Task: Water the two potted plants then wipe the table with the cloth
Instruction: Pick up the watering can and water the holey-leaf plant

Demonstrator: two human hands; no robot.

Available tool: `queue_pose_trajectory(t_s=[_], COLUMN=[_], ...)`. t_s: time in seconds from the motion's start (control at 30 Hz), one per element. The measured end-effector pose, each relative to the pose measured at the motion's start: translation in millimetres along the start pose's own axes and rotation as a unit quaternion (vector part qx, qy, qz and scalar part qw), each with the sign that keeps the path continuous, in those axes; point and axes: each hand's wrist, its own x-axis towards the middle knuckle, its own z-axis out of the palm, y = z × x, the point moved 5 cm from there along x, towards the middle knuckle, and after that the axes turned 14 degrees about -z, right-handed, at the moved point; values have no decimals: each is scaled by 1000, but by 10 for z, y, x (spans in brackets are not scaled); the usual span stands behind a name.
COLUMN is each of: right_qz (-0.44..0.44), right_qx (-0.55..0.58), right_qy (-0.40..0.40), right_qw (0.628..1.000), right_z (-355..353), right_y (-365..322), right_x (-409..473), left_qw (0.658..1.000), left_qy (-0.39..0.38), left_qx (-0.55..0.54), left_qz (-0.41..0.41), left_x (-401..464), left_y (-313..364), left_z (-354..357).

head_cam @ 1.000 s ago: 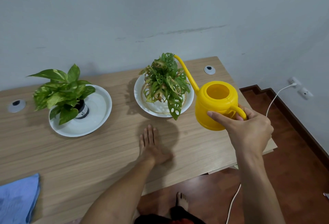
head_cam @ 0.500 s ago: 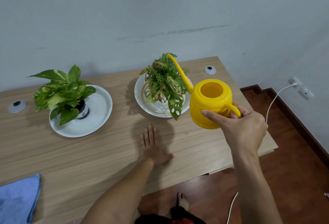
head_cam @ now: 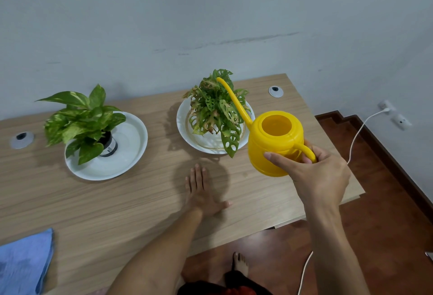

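My right hand grips the handle of a yellow watering can, held above the table's right side. Its long spout reaches up and left over the holed-leaf plant, which stands on a white plate. A second plant with broad green leaves sits in a dark pot on another white plate to the left. My left hand lies flat on the wooden table, fingers apart, holding nothing. A blue cloth lies at the table's near left corner.
Two round cable grommets are set in the table, one at the far left and one at the far right. A white cable runs from a wall socket down across the wooden floor. The wall stands just behind the table.
My right hand has carried the watering can to the left, bringing the spout further over the holed-leaf plant. My left hand has stayed flat on the table.
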Motion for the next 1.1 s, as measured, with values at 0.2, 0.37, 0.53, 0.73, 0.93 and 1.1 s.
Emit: queue_pose_trajectory(t_s=[0.2,0.37,0.53,0.73,0.93,1.1], right_qz=[2,6,9,17,31,27], right_qx=[13,3,-3,-15,-15,-19], right_qy=[-10,-8,-3,13,30,32], right_qw=[1000,1000,1000,1000,999,999], right_z=[-23,-59,-103,-178,-217,-202], right_y=[45,77,113,134,159,177], right_x=[-57,-88,-91,-71,-30,22], left_qw=[1000,1000,1000,999,999,999], left_qy=[-3,-2,1,5,17,16], left_qx=[12,14,19,26,21,23], left_qz=[-3,-14,-23,-28,-31,-33], left_x=[-1,-8,-6,-2,-1,-6], left_y=[9,17,22,19,14,14], left_z=[-8,-16,-21,-27,-20,-24])
